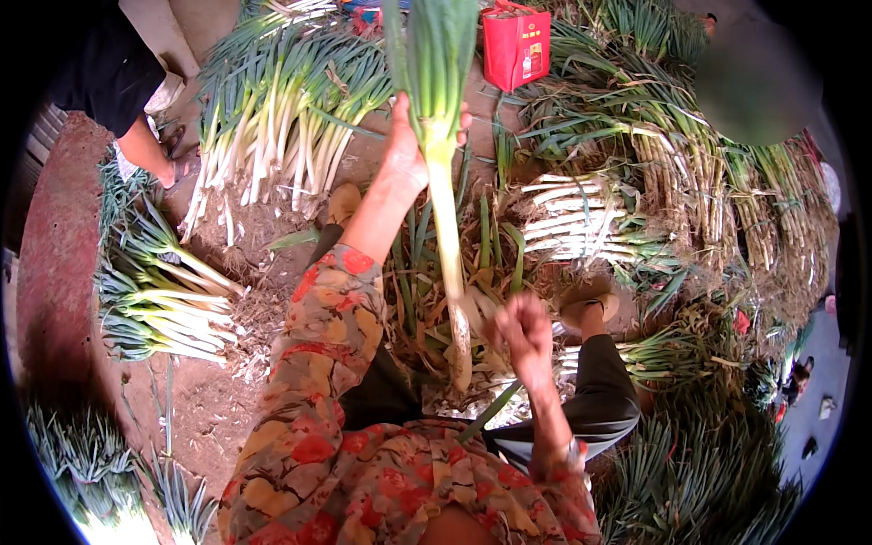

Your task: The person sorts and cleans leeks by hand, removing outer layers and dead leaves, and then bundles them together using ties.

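Note:
My left hand (pixel 411 145) is wrapped round a large green onion (pixel 442 200) just where its white stem turns into green leaves. The onion stands out lengthwise in front of me, leaves away, pale root end toward my lap. Beside its lower stem, my right hand (pixel 529 338) is closed with curled fingers. A pale, smeared strip shows by those fingertips; what they hold is not clear. Below the right hand, a loose green leaf (pixel 490 411) slants over my lap. Stripped leaves and peelings (pixel 413 286) lie heaped between my feet, partly behind the onion.
Stripped white-stemmed onions (pixel 277 136) lie far left, with another pile (pixel 177 304) nearer. To the right are a cleaned stack (pixel 581 218), unpeeled, rooty bundles (pixel 690 182) and dark green leaves (pixel 699 463). A red bag (pixel 516 45) stands at the back. Another person's leg (pixel 150 150) shows upper left.

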Action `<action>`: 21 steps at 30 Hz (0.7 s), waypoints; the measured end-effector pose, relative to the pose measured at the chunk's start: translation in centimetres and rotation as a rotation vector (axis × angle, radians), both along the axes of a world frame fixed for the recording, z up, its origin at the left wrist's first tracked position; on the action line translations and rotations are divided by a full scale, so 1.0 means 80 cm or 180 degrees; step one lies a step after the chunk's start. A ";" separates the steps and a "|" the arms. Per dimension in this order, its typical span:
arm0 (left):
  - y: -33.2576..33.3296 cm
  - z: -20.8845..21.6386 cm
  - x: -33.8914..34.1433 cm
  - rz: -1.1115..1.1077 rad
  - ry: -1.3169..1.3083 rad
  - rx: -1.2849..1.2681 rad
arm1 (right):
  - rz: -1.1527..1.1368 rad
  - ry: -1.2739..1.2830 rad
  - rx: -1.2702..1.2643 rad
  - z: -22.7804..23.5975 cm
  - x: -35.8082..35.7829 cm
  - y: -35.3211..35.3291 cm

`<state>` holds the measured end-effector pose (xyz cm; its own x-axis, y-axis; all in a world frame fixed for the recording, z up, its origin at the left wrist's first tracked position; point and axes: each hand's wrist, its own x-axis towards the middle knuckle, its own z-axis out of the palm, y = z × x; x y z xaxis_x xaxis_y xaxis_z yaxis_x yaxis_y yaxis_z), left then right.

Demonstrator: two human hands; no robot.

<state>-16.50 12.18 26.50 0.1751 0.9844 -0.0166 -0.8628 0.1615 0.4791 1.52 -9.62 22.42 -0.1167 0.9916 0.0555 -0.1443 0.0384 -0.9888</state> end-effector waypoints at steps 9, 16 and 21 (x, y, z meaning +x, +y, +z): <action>0.039 -0.012 -0.040 -0.0345 -0.1359 0.0308 | -0.0233 -0.3354 -0.0908 -0.115 0.130 -0.159; 0.034 -0.025 -0.040 -0.1333 -0.2051 0.0266 | -0.0377 -0.2273 0.0085 -0.053 0.075 -0.034; 0.007 -0.022 0.000 0.0055 -0.0407 -0.0289 | 0.0257 -0.0832 -0.0460 -0.030 -0.021 0.019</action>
<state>-16.49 12.71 24.77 0.1646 0.9828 -0.0843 -0.9188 0.1838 0.3492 -0.17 -8.06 20.00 -0.1872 0.9740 -0.1278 0.1187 -0.1067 -0.9872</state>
